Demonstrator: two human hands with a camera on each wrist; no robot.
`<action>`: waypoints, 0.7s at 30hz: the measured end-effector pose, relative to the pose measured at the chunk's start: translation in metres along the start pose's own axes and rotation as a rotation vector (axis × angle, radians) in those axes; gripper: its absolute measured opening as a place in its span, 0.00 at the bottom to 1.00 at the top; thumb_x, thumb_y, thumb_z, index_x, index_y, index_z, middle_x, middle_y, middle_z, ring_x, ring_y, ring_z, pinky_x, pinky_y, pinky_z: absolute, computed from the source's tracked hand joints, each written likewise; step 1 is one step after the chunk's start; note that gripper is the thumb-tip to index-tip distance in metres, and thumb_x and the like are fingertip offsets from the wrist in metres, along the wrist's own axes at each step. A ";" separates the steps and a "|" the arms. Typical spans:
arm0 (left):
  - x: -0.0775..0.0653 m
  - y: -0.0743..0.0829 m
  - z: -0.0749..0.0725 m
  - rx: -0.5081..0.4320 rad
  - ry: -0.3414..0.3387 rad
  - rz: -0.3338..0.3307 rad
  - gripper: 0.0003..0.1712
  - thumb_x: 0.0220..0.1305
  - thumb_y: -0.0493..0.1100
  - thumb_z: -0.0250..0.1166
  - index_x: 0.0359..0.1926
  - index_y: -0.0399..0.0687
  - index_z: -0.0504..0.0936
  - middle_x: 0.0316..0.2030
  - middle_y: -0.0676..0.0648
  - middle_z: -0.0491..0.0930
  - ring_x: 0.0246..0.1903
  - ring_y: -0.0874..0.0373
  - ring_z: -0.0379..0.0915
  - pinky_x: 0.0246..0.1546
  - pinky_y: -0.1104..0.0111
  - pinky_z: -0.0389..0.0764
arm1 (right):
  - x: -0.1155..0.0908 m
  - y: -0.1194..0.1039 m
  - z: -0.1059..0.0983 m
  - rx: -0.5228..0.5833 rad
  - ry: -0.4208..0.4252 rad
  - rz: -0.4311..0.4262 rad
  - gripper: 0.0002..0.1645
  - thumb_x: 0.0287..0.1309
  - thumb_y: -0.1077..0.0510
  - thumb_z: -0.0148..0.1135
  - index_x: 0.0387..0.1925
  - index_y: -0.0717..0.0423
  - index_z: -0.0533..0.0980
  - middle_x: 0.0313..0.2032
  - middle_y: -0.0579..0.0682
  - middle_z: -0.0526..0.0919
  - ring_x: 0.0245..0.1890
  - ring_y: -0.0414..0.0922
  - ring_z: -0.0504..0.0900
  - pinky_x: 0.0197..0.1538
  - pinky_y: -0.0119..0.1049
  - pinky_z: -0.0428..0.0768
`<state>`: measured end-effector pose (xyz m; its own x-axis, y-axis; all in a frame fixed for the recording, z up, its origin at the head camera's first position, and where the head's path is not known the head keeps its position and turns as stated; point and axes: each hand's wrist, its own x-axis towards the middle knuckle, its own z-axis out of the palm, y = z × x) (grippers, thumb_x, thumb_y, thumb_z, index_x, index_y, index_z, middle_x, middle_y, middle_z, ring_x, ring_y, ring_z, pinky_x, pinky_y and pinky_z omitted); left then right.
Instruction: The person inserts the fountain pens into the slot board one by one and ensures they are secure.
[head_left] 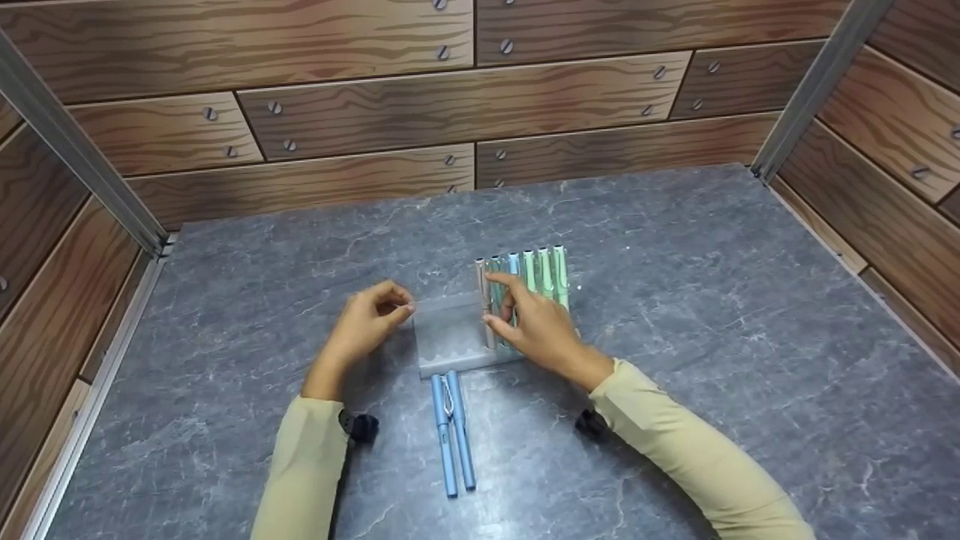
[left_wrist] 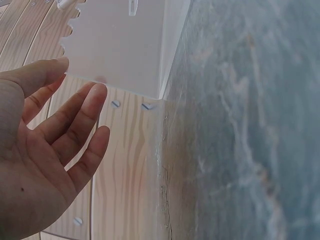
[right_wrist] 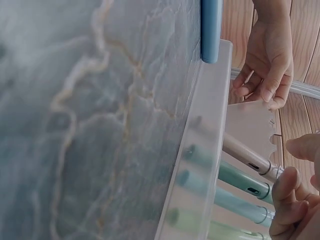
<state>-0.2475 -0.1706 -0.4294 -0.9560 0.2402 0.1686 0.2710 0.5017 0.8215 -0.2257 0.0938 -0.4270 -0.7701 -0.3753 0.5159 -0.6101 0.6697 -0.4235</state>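
A frosted clear pen rack (head_left: 450, 330) with a notched ledge stands mid-table. My left hand (head_left: 367, 319) pinches its left upper corner between thumb and index finger; the left wrist view shows this hand (left_wrist: 55, 130) at the panel's edge, other fingers loosely bent. A brownish-pink pen (head_left: 491, 334) stands in the rack, leftmost of a row. My right hand (head_left: 544, 330) is by that pen, thumb and index finger spread apart. In the right wrist view, the pen (right_wrist: 245, 152) rests in the rack beside those fingertips (right_wrist: 287, 182). The right palm hides parts of neighbouring pens.
Right of the brownish pen stand a dark green pen (right_wrist: 240, 180), a light blue pen (head_left: 514, 259) and several light green pens (head_left: 559, 270). Two blue pens (head_left: 442, 435) lie before the rack. Wood-patterned walls (head_left: 450, 97) bound the grey marbled table (head_left: 712, 300).
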 end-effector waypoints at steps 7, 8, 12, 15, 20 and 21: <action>0.000 -0.001 0.000 -0.002 0.000 0.004 0.04 0.62 0.37 0.65 0.38 0.40 0.81 0.39 0.41 0.85 0.41 0.51 0.81 0.46 0.60 0.79 | -0.002 -0.001 0.000 0.001 -0.024 -0.001 0.32 0.57 0.54 0.67 0.60 0.54 0.66 0.25 0.45 0.77 0.18 0.32 0.62 0.20 0.25 0.63; 0.000 0.000 0.000 -0.001 0.001 0.005 0.04 0.62 0.37 0.65 0.38 0.40 0.81 0.39 0.41 0.85 0.41 0.51 0.81 0.46 0.60 0.79 | -0.002 -0.001 -0.001 0.002 -0.026 -0.005 0.31 0.57 0.54 0.67 0.60 0.54 0.66 0.25 0.45 0.77 0.18 0.32 0.62 0.20 0.25 0.64; 0.000 0.001 0.000 -0.003 0.003 0.006 0.04 0.62 0.36 0.65 0.38 0.40 0.81 0.38 0.41 0.85 0.40 0.52 0.81 0.45 0.62 0.79 | -0.003 -0.003 -0.001 -0.001 -0.033 -0.016 0.32 0.56 0.54 0.67 0.60 0.55 0.66 0.25 0.45 0.78 0.18 0.32 0.63 0.20 0.25 0.64; 0.000 0.001 0.000 -0.013 0.005 0.004 0.04 0.62 0.36 0.65 0.37 0.39 0.81 0.38 0.41 0.85 0.39 0.53 0.80 0.45 0.63 0.79 | -0.005 -0.007 -0.003 -0.001 -0.058 -0.012 0.32 0.57 0.54 0.67 0.60 0.55 0.66 0.26 0.44 0.78 0.18 0.33 0.65 0.21 0.25 0.66; 0.000 0.001 0.000 -0.016 0.007 0.007 0.04 0.62 0.36 0.65 0.37 0.39 0.81 0.38 0.40 0.85 0.38 0.53 0.80 0.44 0.63 0.79 | -0.007 -0.013 -0.004 0.019 -0.119 0.007 0.31 0.58 0.53 0.65 0.61 0.54 0.65 0.27 0.43 0.78 0.19 0.32 0.66 0.23 0.26 0.68; 0.000 0.001 0.000 -0.018 0.007 0.006 0.04 0.62 0.36 0.65 0.37 0.39 0.81 0.38 0.40 0.85 0.38 0.52 0.80 0.44 0.63 0.79 | -0.007 -0.014 -0.004 0.024 -0.130 0.010 0.31 0.59 0.53 0.65 0.61 0.54 0.65 0.27 0.43 0.78 0.19 0.32 0.65 0.23 0.26 0.68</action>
<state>-0.2472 -0.1702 -0.4283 -0.9551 0.2374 0.1775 0.2749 0.4855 0.8299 -0.2104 0.0897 -0.4214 -0.7928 -0.4494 0.4116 -0.6053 0.6591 -0.4463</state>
